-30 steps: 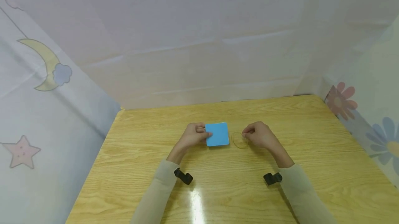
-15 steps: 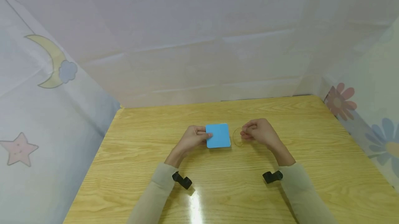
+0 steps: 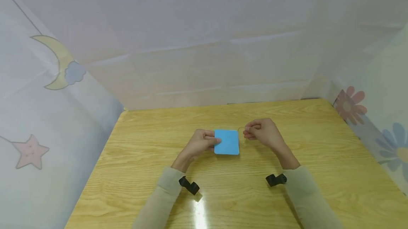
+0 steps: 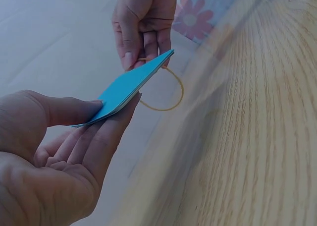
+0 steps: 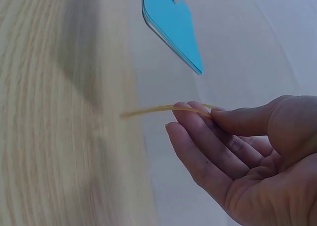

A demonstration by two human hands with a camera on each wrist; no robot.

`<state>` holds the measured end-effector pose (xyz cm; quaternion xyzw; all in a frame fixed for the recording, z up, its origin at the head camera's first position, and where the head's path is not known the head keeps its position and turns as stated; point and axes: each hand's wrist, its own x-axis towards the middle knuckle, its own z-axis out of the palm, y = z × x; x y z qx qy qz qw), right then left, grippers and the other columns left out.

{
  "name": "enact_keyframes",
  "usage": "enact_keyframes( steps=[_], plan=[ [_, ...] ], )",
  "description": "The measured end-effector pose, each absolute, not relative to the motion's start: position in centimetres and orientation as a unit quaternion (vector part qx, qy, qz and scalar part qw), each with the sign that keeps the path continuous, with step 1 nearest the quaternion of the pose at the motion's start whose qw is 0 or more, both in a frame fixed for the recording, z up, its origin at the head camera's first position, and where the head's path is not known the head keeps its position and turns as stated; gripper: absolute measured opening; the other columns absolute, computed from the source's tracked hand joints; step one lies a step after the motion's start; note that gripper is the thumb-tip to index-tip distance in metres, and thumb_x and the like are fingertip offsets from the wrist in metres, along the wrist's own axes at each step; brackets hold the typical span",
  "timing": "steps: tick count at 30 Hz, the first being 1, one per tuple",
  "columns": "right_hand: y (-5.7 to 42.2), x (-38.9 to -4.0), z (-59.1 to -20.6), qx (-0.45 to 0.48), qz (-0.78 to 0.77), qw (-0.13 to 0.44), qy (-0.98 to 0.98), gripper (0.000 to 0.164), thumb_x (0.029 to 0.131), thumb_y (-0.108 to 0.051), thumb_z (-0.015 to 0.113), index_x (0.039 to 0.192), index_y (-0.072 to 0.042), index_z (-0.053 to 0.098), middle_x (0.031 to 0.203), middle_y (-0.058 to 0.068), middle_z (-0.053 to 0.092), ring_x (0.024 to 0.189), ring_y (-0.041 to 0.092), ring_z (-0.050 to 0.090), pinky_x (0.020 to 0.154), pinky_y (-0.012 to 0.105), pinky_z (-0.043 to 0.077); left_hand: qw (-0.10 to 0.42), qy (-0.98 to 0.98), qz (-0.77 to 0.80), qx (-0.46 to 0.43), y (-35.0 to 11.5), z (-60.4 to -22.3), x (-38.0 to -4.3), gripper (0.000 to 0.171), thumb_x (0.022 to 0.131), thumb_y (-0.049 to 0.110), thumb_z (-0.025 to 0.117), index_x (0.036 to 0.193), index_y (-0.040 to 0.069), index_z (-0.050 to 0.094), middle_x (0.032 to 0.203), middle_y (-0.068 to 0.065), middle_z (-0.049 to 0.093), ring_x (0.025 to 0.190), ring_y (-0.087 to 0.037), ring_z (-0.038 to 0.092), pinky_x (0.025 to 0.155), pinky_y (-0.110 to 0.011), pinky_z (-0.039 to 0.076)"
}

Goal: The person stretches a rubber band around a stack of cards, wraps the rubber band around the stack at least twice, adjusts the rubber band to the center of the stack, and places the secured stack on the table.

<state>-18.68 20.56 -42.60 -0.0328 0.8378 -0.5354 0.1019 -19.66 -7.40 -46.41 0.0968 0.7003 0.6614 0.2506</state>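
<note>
My left hand [image 3: 198, 144] pinches a thin stack of blue square cards [image 3: 227, 142] at its left side, thumb on top and fingers beneath. The left wrist view shows the stack [image 4: 130, 89] tilted, with several thin layers along its edge. To its right, my right hand [image 3: 265, 132] pinches a yellow rubber band [image 5: 158, 108] between thumb and fingers. The band hangs as a loose loop, seen in the left wrist view beyond the cards. In the right wrist view the band and the cards are apart.
Both hands are above a wood-grain table [image 3: 153, 193]. A pale sheet [image 3: 204, 45] rises behind the table. Side sheets carry a printed moon [image 3: 57, 59] on the left and flowers [image 3: 349, 105] on the right. Each wrist wears a black camera mount [image 3: 189, 186].
The cards have moved slightly right and toward me in the head view. My right hand has shifted a little left and away, bringing the rubber band to the cards' right edge in that view.
</note>
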Motion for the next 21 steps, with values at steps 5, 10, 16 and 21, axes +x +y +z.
enact_keyframes(
  steps=[5, 10, 16, 21],
  plan=[
    [20.2, -18.8, -42.2, -0.039, -0.530, 0.100, 0.841, 0.031, 0.107, -0.012, 0.061, 0.126, 0.013, 0.066, 0.114, 0.028, 0.077, 0.100, 0.036, 0.079, 0.085, 0.039, 0.067, 0.256, 0.697, 0.663, 0.090, -7.1, -46.3, -19.6, 0.036, 0.100, 0.006, 0.070, 0.134, -0.007, 0.067, 0.116, -0.024, 0.078, 0.088, -0.017, 0.080, 0.082, -0.036, 0.067],
    [19.8, -18.8, -41.8, -0.047, -0.523, 0.096, 0.846, 0.031, 0.107, -0.014, 0.062, 0.125, 0.011, 0.067, 0.111, 0.026, 0.078, 0.099, 0.035, 0.079, 0.083, 0.037, 0.068, 0.255, 0.695, 0.666, 0.090, -7.0, -46.5, -19.7, 0.035, 0.100, 0.006, 0.070, 0.133, -0.007, 0.068, 0.119, -0.025, 0.077, 0.093, -0.021, 0.080, 0.084, -0.038, 0.067],
    [19.3, -18.7, -41.4, -0.061, -0.519, 0.100, 0.847, 0.028, 0.108, -0.012, 0.059, 0.124, 0.009, 0.068, 0.110, 0.025, 0.078, 0.100, 0.037, 0.078, 0.081, 0.040, 0.068, 0.249, 0.695, 0.669, 0.086, -6.9, -46.9, -19.8, 0.032, 0.100, 0.005, 0.070, 0.129, -0.007, 0.070, 0.115, -0.025, 0.078, 0.090, -0.020, 0.080, 0.083, -0.038, 0.068],
    [19.0, -18.6, -41.2, -0.074, -0.517, 0.107, 0.846, 0.027, 0.108, -0.011, 0.059, 0.124, 0.009, 0.068, 0.108, 0.025, 0.078, 0.098, 0.037, 0.078, 0.080, 0.040, 0.068, 0.244, 0.697, 0.669, 0.084, -6.8, -47.1, -19.9, 0.032, 0.099, 0.004, 0.070, 0.129, -0.009, 0.069, 0.115, -0.027, 0.077, 0.091, -0.022, 0.081, 0.083, -0.038, 0.068]
  ],
)
